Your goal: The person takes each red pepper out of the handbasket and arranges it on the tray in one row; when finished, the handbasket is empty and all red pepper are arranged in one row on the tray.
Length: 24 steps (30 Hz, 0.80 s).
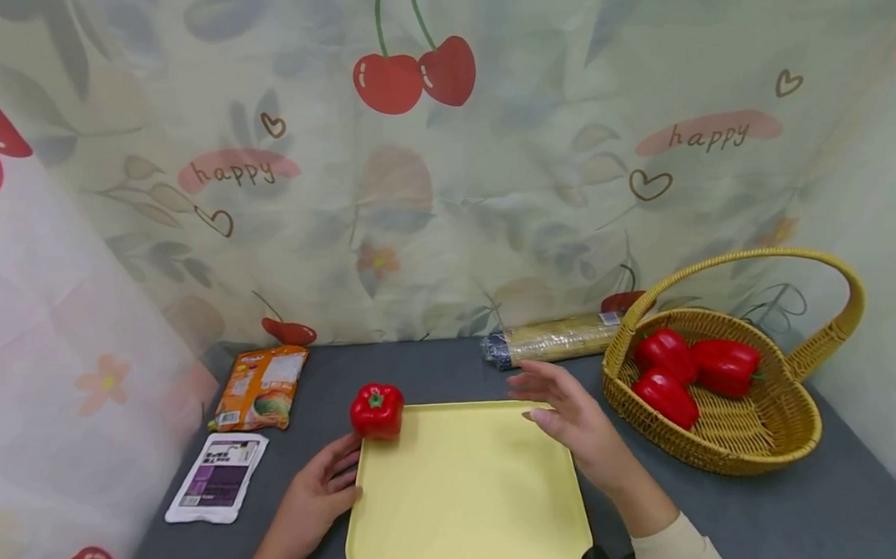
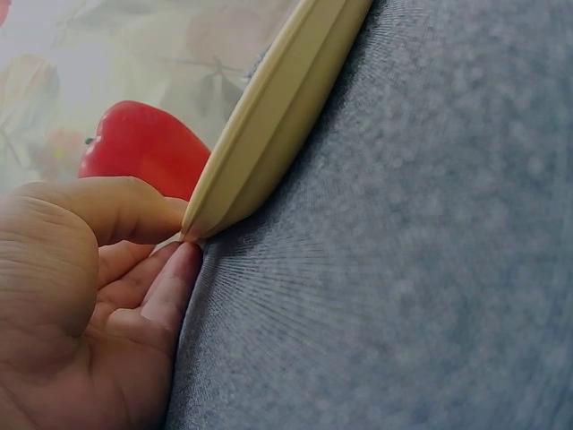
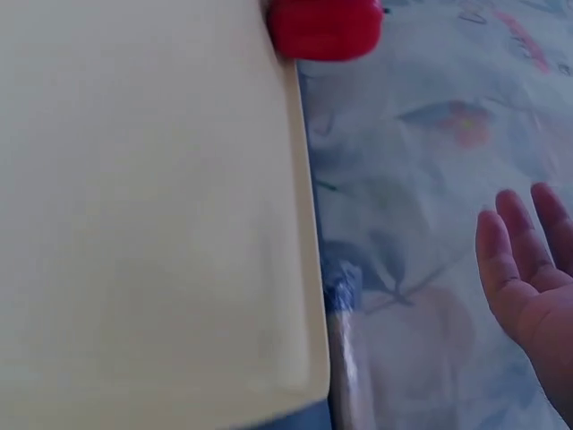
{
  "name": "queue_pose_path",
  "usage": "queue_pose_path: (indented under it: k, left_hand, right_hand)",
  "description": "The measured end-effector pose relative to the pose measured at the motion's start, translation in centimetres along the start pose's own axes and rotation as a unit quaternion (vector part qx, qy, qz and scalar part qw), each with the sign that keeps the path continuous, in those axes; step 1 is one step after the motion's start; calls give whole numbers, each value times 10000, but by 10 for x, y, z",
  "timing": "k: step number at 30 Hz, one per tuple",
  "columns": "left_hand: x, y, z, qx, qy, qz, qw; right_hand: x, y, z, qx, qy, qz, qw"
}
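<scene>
A pale yellow tray [image 1: 476, 489] lies on the dark table. At its left edge my left hand [image 1: 312, 500] pinches the rim, the thumb on the rim and the fingers curled beside and under it in the left wrist view. A red bell pepper [image 1: 377, 411] sits on the tray's far left corner, just beyond that hand's fingertips. Above the tray's far right corner hovers my right hand [image 1: 572, 427], its fingers spread loosely and holding nothing. In the right wrist view the right hand [image 3: 533, 278] is apart from the tray.
A wicker basket [image 1: 718, 458] with an arched handle holds several red peppers [image 1: 666, 356] at the right. A plastic-wrapped roll [image 1: 558, 338] lies along the back. At left are an orange packet [image 1: 260, 388] and a white and purple packet [image 1: 217, 478].
</scene>
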<state>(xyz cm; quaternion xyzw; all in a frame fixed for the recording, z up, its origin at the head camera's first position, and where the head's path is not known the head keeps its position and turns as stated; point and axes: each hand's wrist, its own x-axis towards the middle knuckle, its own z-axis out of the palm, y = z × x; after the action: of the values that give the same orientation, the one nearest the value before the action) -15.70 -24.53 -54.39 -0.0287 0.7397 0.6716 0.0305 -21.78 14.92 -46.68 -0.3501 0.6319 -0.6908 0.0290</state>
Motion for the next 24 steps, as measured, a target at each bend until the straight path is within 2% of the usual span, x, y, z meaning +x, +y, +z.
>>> queue_pose_path:
  k: [6, 13, 17, 24]
  left_hand:
    - [-1, -1, 1, 5, -13, -22, 10000]
    - [0, 0, 2, 48, -15, -13, 10000]
    - [0, 1, 3, 86, -19, -41, 10000]
    - [-1, 2, 3, 127, 54, -25, 9999]
  right_hand:
    - [-16, -13, -27, 15, 112, -158, 9998]
    - [-22, -24, -53, 302, 134, -906, 9953]
    - [-25, -30, -66, 418, 229, -1202, 9916]
    - [-33, -34, -88, 673, 684, -1201, 9881]
